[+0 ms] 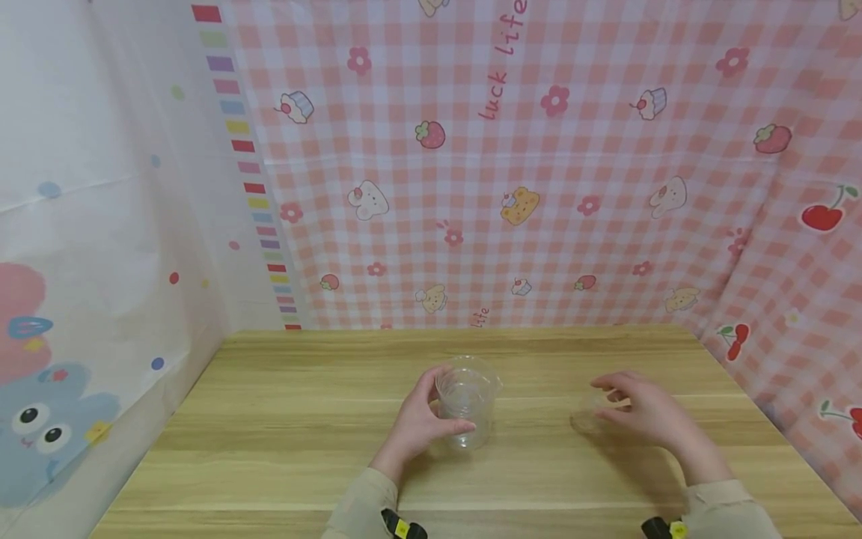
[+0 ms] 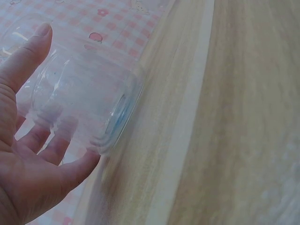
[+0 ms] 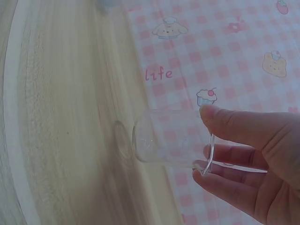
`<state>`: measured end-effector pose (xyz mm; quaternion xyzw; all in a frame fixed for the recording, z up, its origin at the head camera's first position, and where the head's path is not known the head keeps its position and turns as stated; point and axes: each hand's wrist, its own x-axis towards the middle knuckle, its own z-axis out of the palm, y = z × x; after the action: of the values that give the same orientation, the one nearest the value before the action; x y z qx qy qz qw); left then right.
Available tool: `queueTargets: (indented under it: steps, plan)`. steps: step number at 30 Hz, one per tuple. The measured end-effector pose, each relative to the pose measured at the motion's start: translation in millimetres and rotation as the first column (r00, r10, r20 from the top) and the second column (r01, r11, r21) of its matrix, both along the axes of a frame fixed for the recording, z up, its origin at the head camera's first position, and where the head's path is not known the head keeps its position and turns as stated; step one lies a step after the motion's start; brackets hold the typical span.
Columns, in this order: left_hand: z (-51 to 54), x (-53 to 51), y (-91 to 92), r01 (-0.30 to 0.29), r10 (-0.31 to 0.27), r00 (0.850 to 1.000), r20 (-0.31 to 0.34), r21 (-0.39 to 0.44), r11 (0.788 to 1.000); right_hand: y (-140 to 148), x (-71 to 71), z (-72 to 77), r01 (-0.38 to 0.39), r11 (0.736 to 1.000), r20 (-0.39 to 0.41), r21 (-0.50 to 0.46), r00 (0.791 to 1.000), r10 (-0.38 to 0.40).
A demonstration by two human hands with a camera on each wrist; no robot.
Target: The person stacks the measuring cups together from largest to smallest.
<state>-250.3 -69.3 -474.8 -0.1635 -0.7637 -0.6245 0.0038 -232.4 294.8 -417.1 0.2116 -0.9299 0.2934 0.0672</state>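
My left hand [image 1: 419, 421] grips a clear plastic cup [image 1: 469, 400] near the middle of the table, thumb in front and fingers round the far side. Wide and flared at the rim, the cup [image 2: 89, 93] stands upright with its base at the tabletop; ridges show inside it, and whether a second cup is nested there I cannot tell. Off to the right, my right hand [image 1: 649, 415] holds a small clear beaker [image 3: 173, 138] by its lipped rim between thumb and fingers. In the right wrist view its base looks slightly above the wood, over a faint ring-shaped shadow.
Both hands work over a light wood-grain table [image 1: 283, 427]. A pink checked cloth [image 1: 471, 172] hangs behind it and along the right side. At the left hangs a white cloth [image 1: 135, 224] with cartoon prints.
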Motion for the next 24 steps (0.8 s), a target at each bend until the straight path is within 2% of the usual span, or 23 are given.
queueTargets:
  steps: [7,24]
  plan:
    - [-0.6,-0.5,0.0,0.000,0.000,1.000,-0.006,-0.005,1.000,-6.8,-1.4,-0.3,-0.015,1.000,-0.032,0.002,0.999,0.015]
    - [-1.1,0.0,0.1,0.004,-0.004,1.000,0.009,0.007,1.000,-22.8,-2.0,4.6,-0.019,1.000,0.001,-0.007,1.000,0.019]
